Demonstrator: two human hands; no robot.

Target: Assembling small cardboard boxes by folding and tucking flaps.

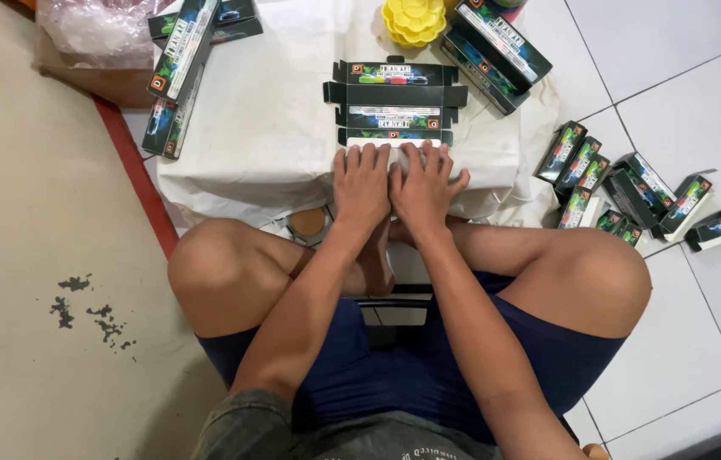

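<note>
You sit cross-legged, knees spread to either side, forearms running forward between them to the low table point(241, 128) draped in white cloth.

Left hand point(361, 181) and right hand point(423, 183) lie side by side, thumbs touching, palms down. Fingers are spread flat, no grip closed around anything; both press on the near edge of the flat carton blank point(395, 100), fingertips on its white bottom strip. Judged reason for the pose: flat pressure along a fold line holds the card still against the cloth and keeps the crease straight.

The blank lies unfolded, dark printed side up, at the table's middle, just beyond your fingers, flaps notched out at both sides.

Under the table edge, between your knees, a small round brown lid or tin point(307, 222) shows; cannot tell which.

On the tiled floor point(684, 77) to your right, a loose cluster of assembled dark boxes point(625, 192), some upright, some tipped, well apart from the hands.

Far right of the table: a stack of flat blanks point(497, 51), beside a yellow flower-shaped plastic object point(412, 20). Far left: another bundle of flat blanks point(180, 68) hanging over the table's edge, and a cardboard box with clear plastic wrap point(96, 34) behind it.

Nothing lies between hands and blank.
</note>
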